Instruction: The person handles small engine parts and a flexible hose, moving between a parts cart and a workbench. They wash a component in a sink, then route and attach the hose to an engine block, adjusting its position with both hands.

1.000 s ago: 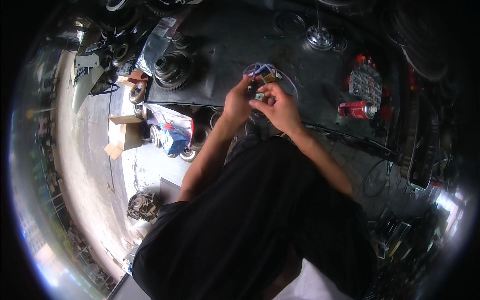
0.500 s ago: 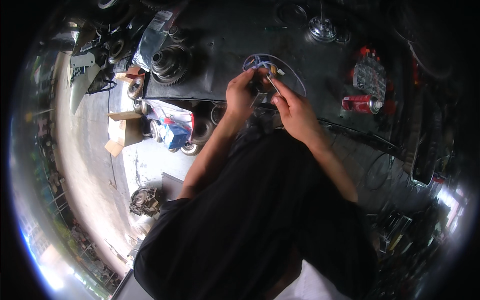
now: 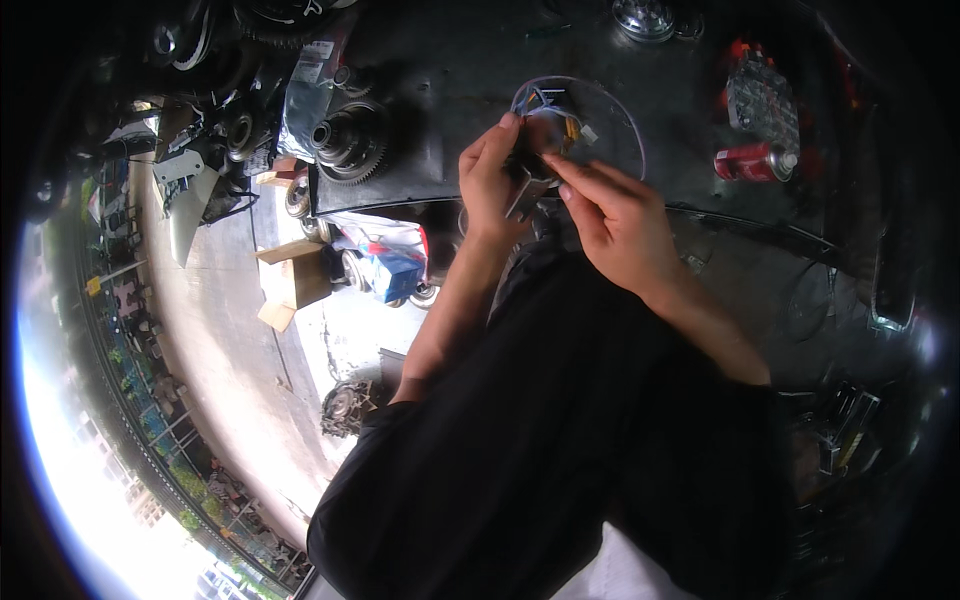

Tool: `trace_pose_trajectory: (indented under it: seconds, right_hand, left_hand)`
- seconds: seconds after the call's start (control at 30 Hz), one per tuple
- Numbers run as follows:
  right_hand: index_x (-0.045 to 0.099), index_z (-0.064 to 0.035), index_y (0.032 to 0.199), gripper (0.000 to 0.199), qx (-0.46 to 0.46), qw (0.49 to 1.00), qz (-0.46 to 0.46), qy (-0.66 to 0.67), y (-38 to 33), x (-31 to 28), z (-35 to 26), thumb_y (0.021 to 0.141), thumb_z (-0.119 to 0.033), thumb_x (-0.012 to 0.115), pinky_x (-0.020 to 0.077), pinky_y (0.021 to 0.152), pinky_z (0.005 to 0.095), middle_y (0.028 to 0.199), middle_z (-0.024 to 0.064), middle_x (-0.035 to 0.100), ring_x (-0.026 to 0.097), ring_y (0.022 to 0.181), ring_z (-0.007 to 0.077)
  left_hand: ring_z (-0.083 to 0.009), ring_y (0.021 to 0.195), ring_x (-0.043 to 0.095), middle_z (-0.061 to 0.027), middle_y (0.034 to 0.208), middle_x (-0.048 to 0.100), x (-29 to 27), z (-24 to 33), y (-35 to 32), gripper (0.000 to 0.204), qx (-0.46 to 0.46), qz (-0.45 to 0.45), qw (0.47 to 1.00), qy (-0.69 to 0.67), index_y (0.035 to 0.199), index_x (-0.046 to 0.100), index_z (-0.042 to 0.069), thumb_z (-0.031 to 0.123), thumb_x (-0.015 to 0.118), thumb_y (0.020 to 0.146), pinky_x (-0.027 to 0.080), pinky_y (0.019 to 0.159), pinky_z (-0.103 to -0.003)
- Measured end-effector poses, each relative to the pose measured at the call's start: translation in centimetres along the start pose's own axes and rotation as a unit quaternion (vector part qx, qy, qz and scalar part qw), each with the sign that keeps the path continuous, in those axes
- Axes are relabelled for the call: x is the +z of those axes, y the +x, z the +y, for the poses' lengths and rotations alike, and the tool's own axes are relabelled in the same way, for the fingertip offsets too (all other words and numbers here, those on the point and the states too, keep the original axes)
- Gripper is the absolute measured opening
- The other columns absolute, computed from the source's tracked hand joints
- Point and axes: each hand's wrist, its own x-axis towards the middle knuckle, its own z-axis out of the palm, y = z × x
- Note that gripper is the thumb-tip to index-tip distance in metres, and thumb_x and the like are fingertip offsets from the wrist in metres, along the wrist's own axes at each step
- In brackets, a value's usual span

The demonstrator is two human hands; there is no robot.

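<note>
My left hand (image 3: 487,185) is closed around a small dark part with a grey metal plate (image 3: 527,197) showing below the fingers. Beyond the fingertips lies a bundle of coloured wires (image 3: 548,102), blue, orange and yellow, with a pale connector (image 3: 588,133) at one side. A thin pale cable (image 3: 637,125) loops out from it to the right. My right hand (image 3: 622,222) is closed, index finger reaching to the part beside the left hand. What its fingers pinch is blurred and too small to name.
On the dark bench (image 3: 430,110) sit a gear assembly (image 3: 350,143) at left, a red spray can (image 3: 756,162) and a clear-topped pack (image 3: 762,95) at right, and a round metal part (image 3: 643,18) far off. Below left are an open cardboard box (image 3: 295,275) and a blue box (image 3: 395,278).
The view has shifted, so the bench things sit higher and further right. A thin silver rod that showed in my right fingers is not distinguishable now. Both hands stay together at the wired part.
</note>
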Motion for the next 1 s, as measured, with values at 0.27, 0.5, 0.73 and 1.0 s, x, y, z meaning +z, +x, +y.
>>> trace_pose_trajectory:
  seconds: [0.27, 0.5, 0.73, 1.0]
  right_hand:
    - [0.063, -0.0024, 0.13, 0.038, -0.022, 0.999, -0.003, 0.031, -0.2, -0.8, -1.5, 0.093, 0.003, 0.057, 0.0547, 0.069, 0.03, 0.092, 0.0137, 0.067, 0.067, 0.076, 0.0206]
    - [0.063, 0.0025, 0.123, 0.033, -0.019, 0.998, 0.017, 0.059, -0.3, -1.4, -2.4, 0.09, 0.003, 0.059, 0.0586, 0.07, 0.0378, 0.096, 0.0208, 0.07, 0.071, 0.082, 0.0345]
    - [0.063, 0.004, 0.119, 0.034, -0.057, 0.997, 0.042, 0.015, -0.3, -1.7, -3.4, 0.085, 0.006, 0.061, 0.057, 0.061, 0.0371, 0.09, 0.0203, 0.068, 0.07, 0.073, 0.035]
    - [0.062, 0.0049, 0.117, 0.034, -0.055, 0.996, 0.066, 0.013, -0.4, -1.2, -3.9, 0.084, 0.007, 0.06, 0.0549, 0.056, 0.0375, 0.085, 0.0192, 0.065, 0.068, 0.069, 0.0336]
  left_hand:
    - [-0.0151, 0.071, 0.063, -0.011, 0.084, 0.068, 0.8, 2.2, -0.3, 0.034, -0.069, -0.002, 0.997, -0.047, 0.094, 0.069, -0.007, 0.02, 0.05, 0.1, 0.049, 0.068, -0.026]
    - [-0.0142, 0.068, 0.06, -0.0095, 0.075, 0.066, 1.8, 3.6, -0.9, 0.038, -0.065, 0.031, 0.997, 0.015, 0.088, 0.068, -0.006, 0.023, 0.046, 0.099, 0.046, 0.064, -0.025]
    - [-0.0124, 0.061, 0.055, -0.0069, 0.072, 0.063, 2.9, 4.3, -1.6, 0.038, 0.113, 0.043, 0.965, 0.233, 0.083, 0.066, -0.004, 0.024, 0.044, 0.099, 0.042, 0.057, -0.025]
    - [-0.0115, 0.054, 0.052, -0.0067, 0.069, 0.061, 3.0, 5.2, -1.9, 0.039, 0.055, 0.014, 0.97, 0.236, 0.083, 0.061, -0.002, 0.026, 0.041, 0.101, 0.039, 0.049, -0.025]
